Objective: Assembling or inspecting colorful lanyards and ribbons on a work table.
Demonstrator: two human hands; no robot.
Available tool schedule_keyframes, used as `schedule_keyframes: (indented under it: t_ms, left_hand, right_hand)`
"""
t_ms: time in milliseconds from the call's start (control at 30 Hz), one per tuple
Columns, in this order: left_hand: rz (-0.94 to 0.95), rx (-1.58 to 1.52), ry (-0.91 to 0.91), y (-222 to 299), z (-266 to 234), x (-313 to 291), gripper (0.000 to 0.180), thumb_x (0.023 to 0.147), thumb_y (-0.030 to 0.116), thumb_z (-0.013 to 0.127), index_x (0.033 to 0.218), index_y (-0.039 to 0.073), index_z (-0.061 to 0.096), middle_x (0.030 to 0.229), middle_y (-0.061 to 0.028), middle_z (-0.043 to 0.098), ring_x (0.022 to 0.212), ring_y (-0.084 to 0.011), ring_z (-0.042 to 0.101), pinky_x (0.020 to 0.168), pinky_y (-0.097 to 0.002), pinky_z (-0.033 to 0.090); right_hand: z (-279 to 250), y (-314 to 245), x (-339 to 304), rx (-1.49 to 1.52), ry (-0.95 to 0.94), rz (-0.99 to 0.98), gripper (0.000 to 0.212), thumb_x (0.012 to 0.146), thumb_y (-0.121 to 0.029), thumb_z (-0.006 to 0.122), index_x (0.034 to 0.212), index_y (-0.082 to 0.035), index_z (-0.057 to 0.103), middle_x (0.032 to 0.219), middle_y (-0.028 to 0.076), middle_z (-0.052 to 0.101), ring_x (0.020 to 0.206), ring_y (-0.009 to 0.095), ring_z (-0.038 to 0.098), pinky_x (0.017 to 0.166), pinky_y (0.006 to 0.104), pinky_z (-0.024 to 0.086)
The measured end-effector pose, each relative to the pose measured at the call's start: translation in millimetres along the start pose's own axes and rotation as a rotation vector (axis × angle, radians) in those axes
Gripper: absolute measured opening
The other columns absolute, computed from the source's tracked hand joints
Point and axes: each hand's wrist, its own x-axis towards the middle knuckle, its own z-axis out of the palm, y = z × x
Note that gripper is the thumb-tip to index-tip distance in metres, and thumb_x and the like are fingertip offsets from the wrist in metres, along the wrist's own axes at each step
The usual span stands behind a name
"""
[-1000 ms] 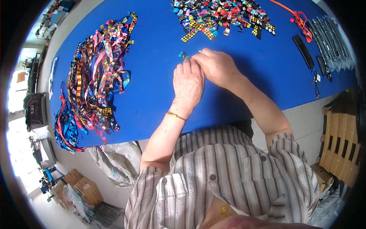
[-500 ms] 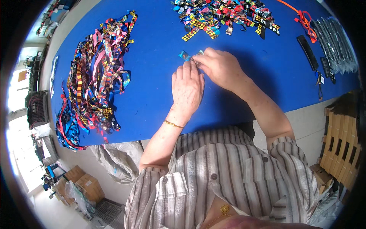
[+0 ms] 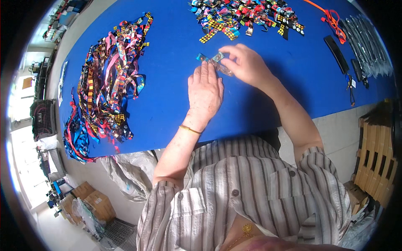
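A short patterned ribbon strap [image 3: 202,57], teal with printed pictures, lies crossed on the blue table in front of me. My left hand [image 3: 205,92] rests flat, fingers stretched out, its fingertips pressing the strap where it crosses. My right hand [image 3: 247,67] has its thumb and forefinger at the strap's right end, which stands up between them. Something clear and shiny shows below the right thumb; I cannot make out what it is. The left fingertips hide the middle of the strap.
Long colourful ribbon straps [image 3: 111,79] are heaped on the table's left side. At the far edge sits a pile of short crossed ribbons [image 3: 247,16]. To the right lie an orange cord [image 3: 333,25], black flat pieces [image 3: 336,54] and clear-wrapped dark strips [image 3: 364,46].
My right hand has lifted a little away from the left, and its thumb and forefinger have parted around the strap's end. The left hand stays nearly in place.
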Motion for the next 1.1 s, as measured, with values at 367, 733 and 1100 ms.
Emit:
schedule_keyframes:
  t_ms: [367, 733, 1100]
  left_hand:
    - [-0.558, -0.971, 0.193, -55, -14, 1, 0.025, 0.097, 0.007, 0.053, 0.12, -0.002, 0.061, 0.11, -0.013, 0.067, 0.102, -0.0205, 0.064, 0.093, -0.0303, 0.049]
    - [-0.549, -1.409, -0.246, -22, -54, 21, 0.038, 0.088, 0.014, 0.073, 0.12, -0.001, 0.061, 0.104, -0.0056, 0.068, 0.095, -0.0104, 0.061, 0.087, -0.0243, 0.048]
    - [-0.348, -1.366, -0.157, 46, -29, 52, 0.011, 0.087, 0.006, 0.074, 0.085, 0.003, 0.063, 0.076, 0.001, 0.064, 0.069, -0.0035, 0.053, 0.061, -0.0195, 0.044]
  right_hand:
    - [15, 6, 21, 0.361, -0.136, 0.088, 0.024, 0.083, -0.024, 0.073, 0.085, -0.001, 0.066, 0.073, 0.008, 0.063, 0.066, 0.018, 0.063, 0.062, 0.0322, 0.049]
    - [-36, -38, -7, 0.312, -0.1, -0.029, 0.014, 0.086, -0.013, 0.072, 0.088, -0.001, 0.064, 0.082, 0.004, 0.061, 0.071, 0.009, 0.058, 0.064, 0.0252, 0.048]
    - [-98, -22, -40, 0.104, -0.201, 0.007, 0.019, 0.085, -0.021, 0.069, 0.095, -0.005, 0.065, 0.085, 0.01, 0.063, 0.076, 0.025, 0.063, 0.068, 0.0369, 0.05]
